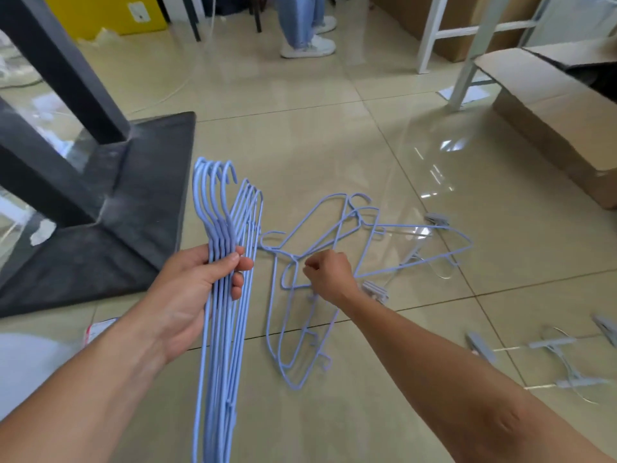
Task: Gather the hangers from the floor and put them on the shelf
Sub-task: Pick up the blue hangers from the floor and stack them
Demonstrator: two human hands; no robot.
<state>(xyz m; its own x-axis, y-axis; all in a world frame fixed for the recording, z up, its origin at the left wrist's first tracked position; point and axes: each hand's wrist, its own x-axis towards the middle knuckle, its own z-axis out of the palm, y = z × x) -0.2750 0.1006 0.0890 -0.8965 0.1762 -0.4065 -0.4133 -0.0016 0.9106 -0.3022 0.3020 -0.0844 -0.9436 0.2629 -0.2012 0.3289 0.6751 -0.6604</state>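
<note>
Several pale blue wire hangers [220,295] stand bunched in the left hand [197,289], hooks up, left of centre. More blue hangers [317,262] lie tangled on the tiled floor [334,145] at centre, where the right hand [329,275] is clenched on one wire. Clear clip hangers [564,359] lie at lower right. A dark stand base [100,248] fills the left; a cardboard box [551,105] sits upper right.
</note>
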